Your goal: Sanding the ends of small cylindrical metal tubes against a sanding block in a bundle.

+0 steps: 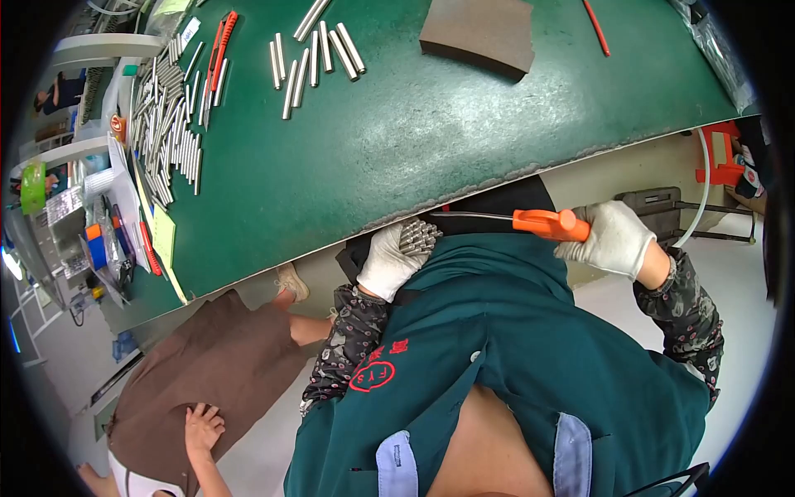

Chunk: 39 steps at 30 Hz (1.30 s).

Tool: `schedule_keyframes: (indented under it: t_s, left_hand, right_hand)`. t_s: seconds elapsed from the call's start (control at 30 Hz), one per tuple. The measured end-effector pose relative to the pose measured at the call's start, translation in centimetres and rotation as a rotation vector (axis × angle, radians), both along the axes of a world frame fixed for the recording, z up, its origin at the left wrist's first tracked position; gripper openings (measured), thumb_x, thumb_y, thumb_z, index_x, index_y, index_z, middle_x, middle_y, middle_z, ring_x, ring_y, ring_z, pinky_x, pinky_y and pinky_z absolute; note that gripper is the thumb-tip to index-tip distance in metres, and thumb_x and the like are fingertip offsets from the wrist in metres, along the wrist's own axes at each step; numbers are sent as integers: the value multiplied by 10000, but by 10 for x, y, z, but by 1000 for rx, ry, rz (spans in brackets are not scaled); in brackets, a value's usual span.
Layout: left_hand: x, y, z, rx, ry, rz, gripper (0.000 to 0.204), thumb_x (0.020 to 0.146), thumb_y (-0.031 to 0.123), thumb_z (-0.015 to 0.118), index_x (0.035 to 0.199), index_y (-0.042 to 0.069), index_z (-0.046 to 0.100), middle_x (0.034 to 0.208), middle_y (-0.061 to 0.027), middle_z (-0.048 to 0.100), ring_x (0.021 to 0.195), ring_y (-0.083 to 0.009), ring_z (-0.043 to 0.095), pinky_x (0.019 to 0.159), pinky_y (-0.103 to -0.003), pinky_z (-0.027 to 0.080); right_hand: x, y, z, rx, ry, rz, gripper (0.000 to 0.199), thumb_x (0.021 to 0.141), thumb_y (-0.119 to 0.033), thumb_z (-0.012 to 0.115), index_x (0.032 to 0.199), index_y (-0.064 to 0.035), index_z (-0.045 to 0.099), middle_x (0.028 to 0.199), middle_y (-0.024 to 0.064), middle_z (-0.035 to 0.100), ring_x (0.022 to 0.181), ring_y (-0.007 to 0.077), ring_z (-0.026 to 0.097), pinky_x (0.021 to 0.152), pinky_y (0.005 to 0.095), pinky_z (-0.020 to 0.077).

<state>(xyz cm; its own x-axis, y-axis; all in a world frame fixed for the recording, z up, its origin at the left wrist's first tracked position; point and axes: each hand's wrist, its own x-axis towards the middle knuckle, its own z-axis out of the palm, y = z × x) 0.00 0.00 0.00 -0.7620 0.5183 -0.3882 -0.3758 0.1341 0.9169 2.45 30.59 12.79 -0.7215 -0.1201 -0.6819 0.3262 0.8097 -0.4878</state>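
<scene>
My left hand (386,263), in a white glove, is closed around a bundle of short metal rods (420,238) just below the table's front edge. Their round ends point up and to the right. In my right hand (611,238), also gloved, I grip the handle of an orange air blow gun (542,223). Its long thin metal nozzle reaches left, with the tip to the right of and slightly above the rods, apart from them. Whether the trigger is pressed cannot be seen.
On the green table (373,132) lie loose metal rods (308,70), a larger rod pile (170,124), a red cutter knife (219,54), a brown block (476,37) and a red pen (596,29). A pale hose (702,195) hangs at right. A person in brown (211,373) is at lower left.
</scene>
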Motion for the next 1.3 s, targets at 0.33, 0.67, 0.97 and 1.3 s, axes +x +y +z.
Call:
schedule_keyframes:
  t_s: [0.33,0.67,0.97,1.3]
  left_hand:
    - [0,1,-4,53,-24,25,306,730,-129,552,1011,-23,496,920,-49,579,831,-114,568,755,-231,484]
    - [1,-2,-12,144,-147,94,332,723,-151,531,1027,-28,480,958,-83,576,882,-154,583,794,-253,489]
    - [-9,6,-3,109,-107,123,335,679,-121,578,985,-7,503,873,-24,591,785,-97,580,713,-221,486]
    - [-7,-7,-1,-74,-24,-17,305,699,-106,582,989,-14,568,929,-36,625,876,-100,580,799,-233,462]
  right_hand:
    - [-5,-6,9,66,10,33,384,637,-387,697,828,-57,651,653,171,594,628,334,577,609,374,465]
    - [-1,-1,7,95,-30,11,400,625,-384,710,820,-39,656,632,160,595,603,318,582,599,361,467]
    - [6,14,-5,-24,-43,15,444,628,-427,715,854,-51,653,672,175,602,622,322,586,611,355,469]
    - [-42,48,82,-463,412,-679,404,691,-244,635,1002,-3,544,740,27,567,538,48,495,466,195,402]
